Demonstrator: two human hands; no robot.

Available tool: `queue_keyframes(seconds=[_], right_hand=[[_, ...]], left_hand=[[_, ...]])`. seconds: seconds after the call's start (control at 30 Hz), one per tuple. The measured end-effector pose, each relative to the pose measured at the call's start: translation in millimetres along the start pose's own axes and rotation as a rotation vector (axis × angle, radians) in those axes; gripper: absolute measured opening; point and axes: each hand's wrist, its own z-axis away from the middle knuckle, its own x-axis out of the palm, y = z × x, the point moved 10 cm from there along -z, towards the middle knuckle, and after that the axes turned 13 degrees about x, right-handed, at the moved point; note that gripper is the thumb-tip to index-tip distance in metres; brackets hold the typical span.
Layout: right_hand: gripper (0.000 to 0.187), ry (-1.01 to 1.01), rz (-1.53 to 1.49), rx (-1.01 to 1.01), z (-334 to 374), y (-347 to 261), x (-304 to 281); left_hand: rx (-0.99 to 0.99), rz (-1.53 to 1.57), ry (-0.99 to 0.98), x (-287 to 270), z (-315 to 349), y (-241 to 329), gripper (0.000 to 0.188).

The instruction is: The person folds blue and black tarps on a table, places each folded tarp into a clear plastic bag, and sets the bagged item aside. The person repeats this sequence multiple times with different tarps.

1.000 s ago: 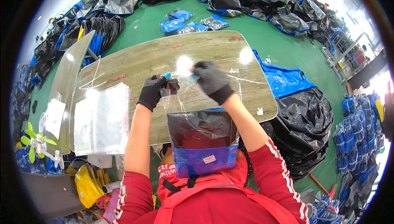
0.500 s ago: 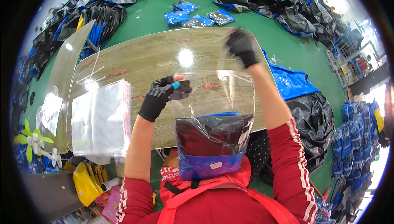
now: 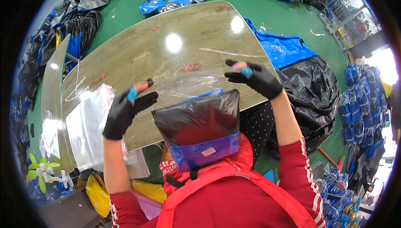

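Note:
A folded black and blue sheet item in a clear plastic bag [image 3: 200,123] leans on my lap at the table's near edge, blue band lowest, with a small label on it. The bag's clear flap [image 3: 190,84] lies over the wood-grain table [image 3: 138,61]. To the left of the package is my left hand [image 3: 125,113], in a black glove with a bare thumb tip and blue tape, fingers apart. Right of the flap, my right hand [image 3: 255,77] wears a matching glove, its fingers stretched out toward the left. I see nothing held in either hand.
A stack of clear bags [image 3: 87,123] lies at the table's left. Right of the table sit a blue sheet [image 3: 284,48] and a black heap [image 3: 311,94]. Packed blue bundles [image 3: 165,2] lie on the floor beyond. A small green fan [image 3: 41,171] is at lower left.
My right hand has come down from the table's far right toward me. My left hand has drawn back, away from the flap, which now lies flatter. The view has shifted.

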Motion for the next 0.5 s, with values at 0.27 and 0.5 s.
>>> queue_keyframes(seconds=[0.27, 0.5], right_hand=[[0.043, 0.279, 1.319, -0.332, 96.8, -11.0, 52.1], [0.05, 0.39, 1.346, -0.532, 39.3, -6.4, 108.4]], left_hand=[[0.118, -1.477, -0.527, 26.7, 64.4, 8.8, 0.012], [0.558, -1.088, 0.177, 70.5, 31.3, -26.6, 0.065]])
